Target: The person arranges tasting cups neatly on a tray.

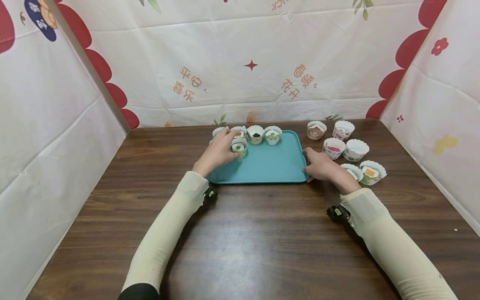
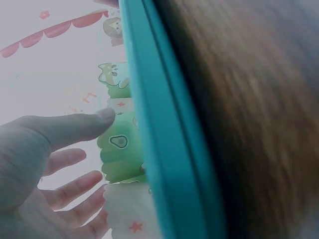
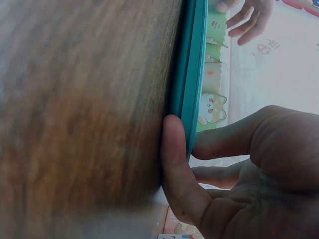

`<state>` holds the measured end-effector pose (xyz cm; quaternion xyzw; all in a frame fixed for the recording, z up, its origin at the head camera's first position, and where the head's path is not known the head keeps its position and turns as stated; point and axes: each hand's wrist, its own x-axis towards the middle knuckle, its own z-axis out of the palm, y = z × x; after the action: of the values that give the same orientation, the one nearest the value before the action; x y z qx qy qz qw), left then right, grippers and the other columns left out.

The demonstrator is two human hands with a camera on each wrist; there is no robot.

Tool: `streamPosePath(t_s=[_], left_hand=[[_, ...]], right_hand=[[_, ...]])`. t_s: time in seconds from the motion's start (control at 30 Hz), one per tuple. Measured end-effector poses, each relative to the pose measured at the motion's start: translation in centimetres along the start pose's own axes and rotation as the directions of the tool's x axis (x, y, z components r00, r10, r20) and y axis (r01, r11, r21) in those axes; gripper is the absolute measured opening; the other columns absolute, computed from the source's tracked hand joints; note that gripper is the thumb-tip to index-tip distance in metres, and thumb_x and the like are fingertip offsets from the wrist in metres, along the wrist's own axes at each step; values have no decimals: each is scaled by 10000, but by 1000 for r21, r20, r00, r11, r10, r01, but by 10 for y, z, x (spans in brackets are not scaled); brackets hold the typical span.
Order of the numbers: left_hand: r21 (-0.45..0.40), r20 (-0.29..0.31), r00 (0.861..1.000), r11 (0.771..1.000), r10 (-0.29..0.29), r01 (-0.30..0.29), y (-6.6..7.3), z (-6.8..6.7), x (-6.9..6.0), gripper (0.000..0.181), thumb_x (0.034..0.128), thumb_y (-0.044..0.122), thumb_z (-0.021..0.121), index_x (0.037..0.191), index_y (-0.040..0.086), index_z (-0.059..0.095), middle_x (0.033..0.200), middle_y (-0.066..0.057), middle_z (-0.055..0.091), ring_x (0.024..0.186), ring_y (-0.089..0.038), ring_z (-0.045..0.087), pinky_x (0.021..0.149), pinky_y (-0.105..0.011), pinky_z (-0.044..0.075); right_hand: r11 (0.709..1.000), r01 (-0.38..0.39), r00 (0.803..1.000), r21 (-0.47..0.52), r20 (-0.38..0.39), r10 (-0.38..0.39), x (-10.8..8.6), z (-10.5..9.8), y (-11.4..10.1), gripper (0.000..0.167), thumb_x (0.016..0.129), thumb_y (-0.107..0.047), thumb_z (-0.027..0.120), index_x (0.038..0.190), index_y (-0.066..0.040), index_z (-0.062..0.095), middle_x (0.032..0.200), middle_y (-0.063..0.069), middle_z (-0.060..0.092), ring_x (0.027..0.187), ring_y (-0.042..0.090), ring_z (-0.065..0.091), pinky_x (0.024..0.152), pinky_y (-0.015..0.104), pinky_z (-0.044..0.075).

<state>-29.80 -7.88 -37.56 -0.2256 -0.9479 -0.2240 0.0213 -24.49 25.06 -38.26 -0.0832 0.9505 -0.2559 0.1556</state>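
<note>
Left hand (image 1: 218, 151): fingers loosely spread, thumb by green cup (image 1: 238, 147), perhaps to align it.
Tray (image 1: 270, 164): far centre, carrying cups (image 1: 256, 136) far left.
Right hand (image 1: 323, 165): pinching tray's right edge, likely for steadiness.
Outer cups (image 1: 356, 151): on table (image 1: 240, 233), far right.

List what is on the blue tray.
Paper cups stand on the blue tray, along its far edge and toward its left. The left hand covers part of that group, so their exact number is hidden.
</note>
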Motion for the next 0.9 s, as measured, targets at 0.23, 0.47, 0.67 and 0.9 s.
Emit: streamPosePath(t_s=[0.23, 0.47, 0.67, 0.9], left_hand=[[-9, -52, 999, 1000, -8, 7, -3, -8, -9, 725, 889, 279, 829, 1515, 139, 491, 1482, -144, 487, 1321, -340, 513, 1103, -515, 493], [-16, -86, 996, 1000, -17, 16, -8, -20, -21, 726, 899, 309, 816, 1519, 148, 473, 1433, -137, 519, 1271, -331, 534, 1081, -524, 487], [-43, -122, 992, 999, -36, 31, -15, -27, -34, 727, 896, 287, 813, 1519, 140, 470, 1422, -140, 529, 1253, -347, 558, 1058, -544, 507], [-65, -138, 989, 997, -58, 49, -31, -30, -51, 737, 917, 353, 792, 1512, 70, 463, 1430, -168, 525, 1186, -327, 569, 1007, -522, 521]], right_hand=[[1000, 6, 1000, -4, -2, -6, 1, 0, -1, 669, 996, -48, 573, 1541, 141, 236, 987, 253, 532, 670, 188, 694, 615, 330, 638], [1000, 2, 1000, -6, 2, -2, 1, 0, 1, 672, 997, -52, 579, 1540, 144, 235, 983, 247, 525, 680, 196, 694, 607, 328, 637], [1000, 10, 1000, 8, -4, -10, 0, 1, 2, 684, 995, -45, 581, 1548, 146, 227, 973, 243, 532, 668, 195, 689, 599, 329, 637], [1000, 13, 1000, 0, -8, -13, 0, 1, 1, 671, 991, -46, 578, 1537, 151, 240, 962, 238, 538, 666, 189, 689, 606, 329, 633]])
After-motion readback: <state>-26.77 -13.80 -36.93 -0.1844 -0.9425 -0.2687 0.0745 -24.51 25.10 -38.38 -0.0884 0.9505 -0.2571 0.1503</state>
